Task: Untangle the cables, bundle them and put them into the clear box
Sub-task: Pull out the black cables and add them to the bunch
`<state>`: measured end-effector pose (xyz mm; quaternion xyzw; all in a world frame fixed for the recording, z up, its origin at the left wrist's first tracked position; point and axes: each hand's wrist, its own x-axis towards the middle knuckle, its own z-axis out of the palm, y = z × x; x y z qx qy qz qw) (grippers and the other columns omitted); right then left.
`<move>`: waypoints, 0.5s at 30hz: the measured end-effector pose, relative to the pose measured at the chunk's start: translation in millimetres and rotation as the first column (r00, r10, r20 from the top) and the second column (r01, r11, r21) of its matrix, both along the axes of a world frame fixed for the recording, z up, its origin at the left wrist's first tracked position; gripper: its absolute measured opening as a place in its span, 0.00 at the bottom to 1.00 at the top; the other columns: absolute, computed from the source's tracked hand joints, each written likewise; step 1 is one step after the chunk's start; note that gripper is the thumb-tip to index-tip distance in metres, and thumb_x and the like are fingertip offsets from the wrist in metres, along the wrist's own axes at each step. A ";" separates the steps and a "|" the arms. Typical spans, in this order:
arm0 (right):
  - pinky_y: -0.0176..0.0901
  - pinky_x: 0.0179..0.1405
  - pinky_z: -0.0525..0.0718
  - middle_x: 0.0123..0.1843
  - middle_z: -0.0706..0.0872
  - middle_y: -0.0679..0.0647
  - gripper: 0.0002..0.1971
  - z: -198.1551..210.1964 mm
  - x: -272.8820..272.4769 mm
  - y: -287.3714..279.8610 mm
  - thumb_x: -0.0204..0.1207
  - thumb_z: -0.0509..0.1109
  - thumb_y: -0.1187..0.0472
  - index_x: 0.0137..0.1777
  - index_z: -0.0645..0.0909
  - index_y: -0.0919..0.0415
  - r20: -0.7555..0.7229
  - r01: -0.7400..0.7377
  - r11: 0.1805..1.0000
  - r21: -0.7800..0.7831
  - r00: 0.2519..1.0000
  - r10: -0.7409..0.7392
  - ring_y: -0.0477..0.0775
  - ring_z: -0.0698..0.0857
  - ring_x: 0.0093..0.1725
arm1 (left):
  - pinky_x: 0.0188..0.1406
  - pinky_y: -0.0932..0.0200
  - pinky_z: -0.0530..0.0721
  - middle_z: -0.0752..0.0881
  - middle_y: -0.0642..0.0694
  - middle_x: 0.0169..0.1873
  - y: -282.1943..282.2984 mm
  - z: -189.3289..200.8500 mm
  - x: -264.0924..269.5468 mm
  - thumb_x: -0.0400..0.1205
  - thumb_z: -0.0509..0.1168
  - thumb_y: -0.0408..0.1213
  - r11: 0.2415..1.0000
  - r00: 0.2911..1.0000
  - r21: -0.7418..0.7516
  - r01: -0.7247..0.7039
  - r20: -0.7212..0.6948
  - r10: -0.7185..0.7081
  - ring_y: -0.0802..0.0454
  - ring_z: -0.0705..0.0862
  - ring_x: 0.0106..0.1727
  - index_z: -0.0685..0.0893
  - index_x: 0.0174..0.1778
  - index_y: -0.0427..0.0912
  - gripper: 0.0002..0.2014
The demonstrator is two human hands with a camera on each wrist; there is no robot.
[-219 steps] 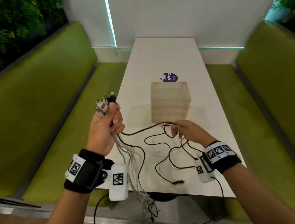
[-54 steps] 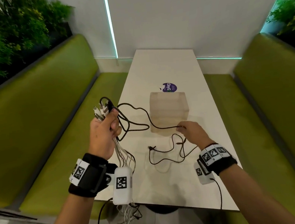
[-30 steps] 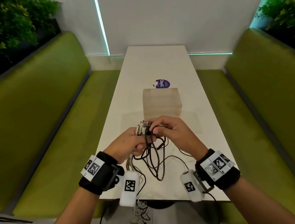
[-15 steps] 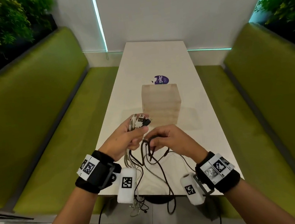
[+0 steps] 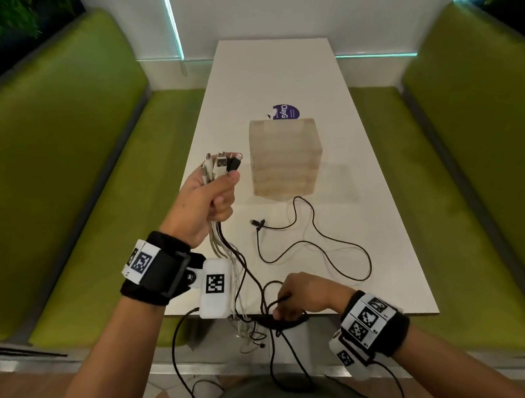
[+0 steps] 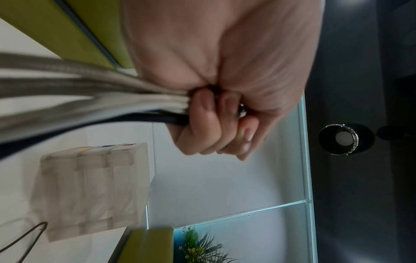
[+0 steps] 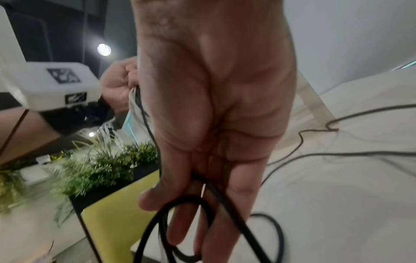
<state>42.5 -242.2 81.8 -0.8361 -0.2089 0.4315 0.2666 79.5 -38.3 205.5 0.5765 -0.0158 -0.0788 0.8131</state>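
Observation:
My left hand point(image 5: 221, 196) is raised left of the clear box point(image 5: 286, 155) and grips a bundle of white and black cables point(image 5: 224, 253) in a fist. Their connector ends point(image 5: 222, 166) stick up above the fist. In the left wrist view the fingers point(image 6: 209, 124) are curled tight round the cables point(image 6: 90, 92). My right hand point(image 5: 284, 304) is low at the table's near edge and holds a black cable point(image 5: 317, 241). That cable runs between its fingers point(image 7: 180, 222) and loops over the table point(image 5: 392, 251) towards the box.
A purple round sticker point(image 5: 286, 112) lies behind the box. Green benches point(image 5: 63, 184) flank the white table on both sides. The cables' lower ends hang off the near edge point(image 5: 251, 336) towards the floor.
My right hand has slid down the black cable from beside the left hand to the table's near edge. The left hand has moved a little up and left with the bundle.

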 end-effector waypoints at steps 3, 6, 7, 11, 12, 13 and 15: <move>0.47 0.43 0.83 0.41 0.89 0.57 0.15 -10.3 -10.5 4.5 0.72 0.73 0.47 0.43 0.88 0.61 -0.040 -0.083 0.993 -0.085 0.996 0.080 0.50 0.84 0.40 | 0.12 0.70 0.59 0.65 0.56 0.17 -3.1 -0.8 0.6 0.78 0.65 0.33 1.000 1.000 -0.007 0.011 0.003 -0.011 0.62 0.60 0.16 0.69 0.61 0.44 0.18; 0.50 0.60 0.79 0.56 0.87 0.52 0.15 -14.6 -21.5 6.6 0.74 0.73 0.52 0.59 0.85 0.57 -0.141 -0.320 0.927 -0.197 0.945 0.296 0.51 0.82 0.56 | 0.13 0.69 0.58 0.65 0.56 0.17 -3.8 -0.8 1.6 0.78 0.65 0.34 1.000 1.000 -0.007 0.006 0.003 -0.006 0.62 0.60 0.16 0.68 0.60 0.44 0.17; 0.51 0.63 0.77 0.60 0.85 0.51 0.17 -15.9 -24.6 6.8 0.74 0.73 0.56 0.63 0.83 0.56 -0.204 -0.383 0.900 -0.206 0.917 0.343 0.52 0.81 0.61 | 0.13 0.69 0.58 0.65 0.56 0.16 -3.5 -0.6 2.2 0.78 0.65 0.34 1.000 1.000 -0.004 0.005 0.004 -0.005 0.62 0.59 0.16 0.68 0.60 0.44 0.17; 0.52 0.69 0.73 0.73 0.78 0.57 0.25 -17.4 -29.0 2.5 0.77 0.71 0.65 0.74 0.72 0.53 -0.404 -0.464 0.868 -0.178 0.839 0.365 0.57 0.75 0.73 | 0.14 0.67 0.55 0.64 0.56 0.17 -3.4 -1.9 2.7 0.78 0.65 0.34 1.000 1.000 -0.002 0.000 -0.002 0.000 0.61 0.59 0.16 0.68 0.61 0.45 0.18; 0.52 0.69 0.72 0.74 0.76 0.57 0.26 -17.2 -27.6 0.9 0.78 0.69 0.64 0.75 0.71 0.52 -0.395 -0.487 0.857 -0.172 0.831 0.393 0.57 0.74 0.74 | 0.14 0.67 0.54 0.64 0.56 0.16 -4.0 -2.1 2.6 0.78 0.65 0.34 1.000 1.000 -0.003 -0.004 -0.003 0.004 0.61 0.59 0.16 0.68 0.61 0.44 0.18; 0.52 0.68 0.72 0.75 0.75 0.56 0.25 -16.4 -25.3 -0.9 0.79 0.69 0.62 0.76 0.71 0.50 -0.353 -0.504 0.846 -0.174 0.834 0.424 0.57 0.73 0.74 | 0.14 0.67 0.54 0.64 0.56 0.16 -4.4 -2.5 2.7 0.78 0.65 0.34 1.000 1.000 -0.004 -0.009 -0.006 0.009 0.62 0.59 0.16 0.69 0.62 0.44 0.18; 0.51 0.66 0.73 0.74 0.75 0.55 0.24 -12.5 -18.7 -5.8 0.79 0.68 0.59 0.75 0.72 0.48 -0.208 -0.462 0.867 -0.188 0.881 0.425 0.57 0.75 0.71 | 0.15 0.66 0.52 0.64 0.56 0.16 -4.1 -1.6 3.6 0.77 0.65 0.34 1.000 1.000 -0.001 -0.023 -0.007 0.023 0.62 0.58 0.16 0.69 0.62 0.44 0.18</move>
